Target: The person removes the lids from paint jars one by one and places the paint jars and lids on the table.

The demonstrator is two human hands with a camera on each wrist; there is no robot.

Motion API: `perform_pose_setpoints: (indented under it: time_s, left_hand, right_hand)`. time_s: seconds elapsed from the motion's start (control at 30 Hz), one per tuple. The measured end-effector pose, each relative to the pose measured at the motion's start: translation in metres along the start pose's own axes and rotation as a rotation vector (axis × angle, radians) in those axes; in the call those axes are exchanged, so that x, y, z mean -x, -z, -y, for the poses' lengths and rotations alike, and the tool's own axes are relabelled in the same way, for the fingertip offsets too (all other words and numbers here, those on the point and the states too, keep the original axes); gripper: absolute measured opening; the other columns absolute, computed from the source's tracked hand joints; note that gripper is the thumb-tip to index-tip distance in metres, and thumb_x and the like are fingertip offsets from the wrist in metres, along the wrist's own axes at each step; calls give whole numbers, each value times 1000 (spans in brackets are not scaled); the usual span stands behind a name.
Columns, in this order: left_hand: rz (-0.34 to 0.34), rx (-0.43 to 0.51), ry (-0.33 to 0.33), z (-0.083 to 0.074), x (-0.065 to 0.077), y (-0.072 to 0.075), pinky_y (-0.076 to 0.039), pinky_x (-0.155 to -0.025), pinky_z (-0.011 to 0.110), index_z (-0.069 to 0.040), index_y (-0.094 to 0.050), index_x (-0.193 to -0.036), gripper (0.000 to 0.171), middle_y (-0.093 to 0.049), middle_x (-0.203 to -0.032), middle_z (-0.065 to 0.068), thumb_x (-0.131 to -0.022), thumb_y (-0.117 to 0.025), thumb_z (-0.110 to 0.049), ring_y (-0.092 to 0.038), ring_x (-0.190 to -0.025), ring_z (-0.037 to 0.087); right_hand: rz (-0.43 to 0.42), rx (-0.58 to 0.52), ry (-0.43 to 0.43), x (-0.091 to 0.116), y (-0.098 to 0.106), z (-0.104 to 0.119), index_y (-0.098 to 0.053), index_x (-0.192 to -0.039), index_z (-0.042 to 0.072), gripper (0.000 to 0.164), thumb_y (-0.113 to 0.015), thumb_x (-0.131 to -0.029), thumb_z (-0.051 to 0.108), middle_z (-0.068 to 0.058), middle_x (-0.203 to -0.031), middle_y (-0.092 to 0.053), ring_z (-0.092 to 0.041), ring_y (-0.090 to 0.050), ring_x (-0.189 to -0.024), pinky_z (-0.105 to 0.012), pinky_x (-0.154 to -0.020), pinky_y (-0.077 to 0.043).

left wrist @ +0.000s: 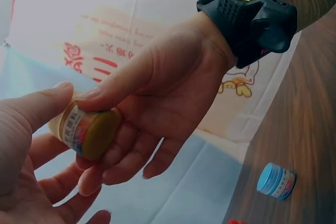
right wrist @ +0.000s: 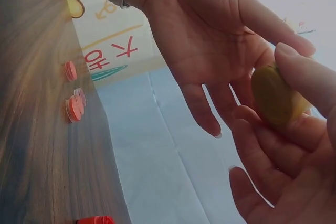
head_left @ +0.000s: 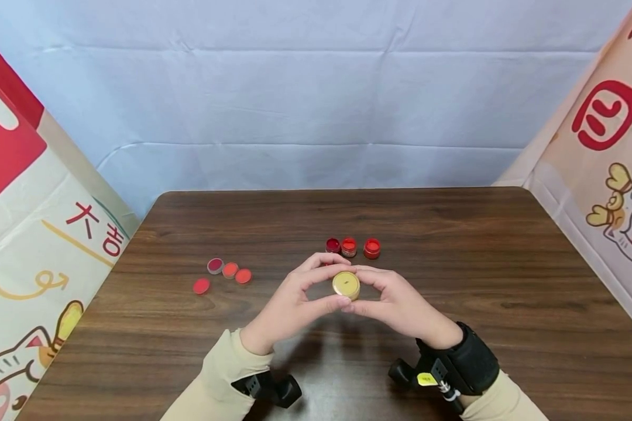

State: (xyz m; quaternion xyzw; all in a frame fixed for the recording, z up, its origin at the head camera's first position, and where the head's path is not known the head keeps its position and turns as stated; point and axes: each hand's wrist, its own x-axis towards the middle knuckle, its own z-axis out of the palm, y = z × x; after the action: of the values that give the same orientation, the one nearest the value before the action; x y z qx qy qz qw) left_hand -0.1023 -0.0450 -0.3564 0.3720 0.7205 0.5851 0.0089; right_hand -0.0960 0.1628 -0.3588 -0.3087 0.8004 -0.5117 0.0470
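Both hands hold a small paint jar with a gold-yellow lid (head_left: 346, 285) above the table. My left hand (head_left: 300, 295) grips it from the left, thumb near the front and fingers at the far side. From the right, my right hand (head_left: 397, 298) grips the same jar between thumb and fingers. In the left wrist view the jar (left wrist: 79, 129) is tilted and shows a printed white label on its side. The right wrist view shows its yellow lid (right wrist: 273, 95) under the right thumb.
Beyond the hands stand uncapped red paint jars (head_left: 371, 248), one of them darker. Several red-toned round lids (head_left: 230, 270) lie at the left on the brown wooden table (head_left: 453, 234). A blue jar (left wrist: 276, 181) stands on the table in the left wrist view. Printed cloths hang at both sides.
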Motion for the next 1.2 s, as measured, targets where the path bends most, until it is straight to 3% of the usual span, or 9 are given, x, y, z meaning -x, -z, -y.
perform_pose_setpoints:
  time_s: [0.13,0.37,0.47,0.63,0.77,1.0,1.2]
  left_hand:
    - [-51,21,6,-2,0,-3,-40,-95,34,-7,-64,-117,38,-53,-119,0,-80,-73,-7,-50,-110,17]
    - [-147,-49,31,-4,-1,-9,-43,-91,33,-12,-67,-115,36,-54,-116,-4,-79,-75,-14,-51,-109,14]
    - [-140,-47,46,-3,-1,-9,-43,-91,36,-14,-65,-116,38,-53,-118,-4,-80,-75,-16,-51,-110,13]
    - [-44,-19,45,-4,0,-4,-39,-97,40,-15,-58,-127,45,-50,-126,-4,-84,-70,-13,-47,-117,14]
    - [-3,-7,28,-3,1,1,-38,-98,37,-12,-61,-123,38,-49,-127,-3,-86,-68,-12,-47,-117,15]
    - [-32,-4,57,-3,0,0,-40,-95,37,-12,-64,-117,36,-50,-125,-5,-82,-73,-12,-50,-112,15]
    - [-115,-68,77,-3,0,-6,-41,-91,40,-17,-66,-111,32,-49,-125,-4,-80,-75,-16,-47,-111,13]
  right_hand:
    - [-18,-4,15,0,-1,1,-62,-120,9,39,-72,-82,14,-1,-126,-57,-16,-48,-121,-37,-95,-43]
    - [-88,39,20,-1,-4,0,-59,-125,7,46,-72,-82,13,-2,-127,-57,-16,-48,-121,-43,-96,-41]
    - [-90,31,16,0,-4,1,-60,-124,8,45,-73,-81,14,-2,-126,-58,-16,-49,-120,-43,-96,-41]
    - [-61,-2,24,0,-4,2,-63,-119,9,39,-73,-81,14,0,-122,-59,-15,-51,-118,-38,-95,-42]
    - [-53,8,36,-1,-4,3,-65,-114,10,36,-75,-79,15,0,-121,-60,-15,-52,-115,-35,-93,-44]
    - [-48,28,23,-1,-4,4,-64,-116,11,38,-75,-79,16,-1,-123,-59,-16,-52,-116,-44,-92,-44]
    - [-78,74,28,-1,-6,2,-62,-121,8,44,-75,-79,14,-4,-130,-53,-22,-47,-122,-47,-93,-43]
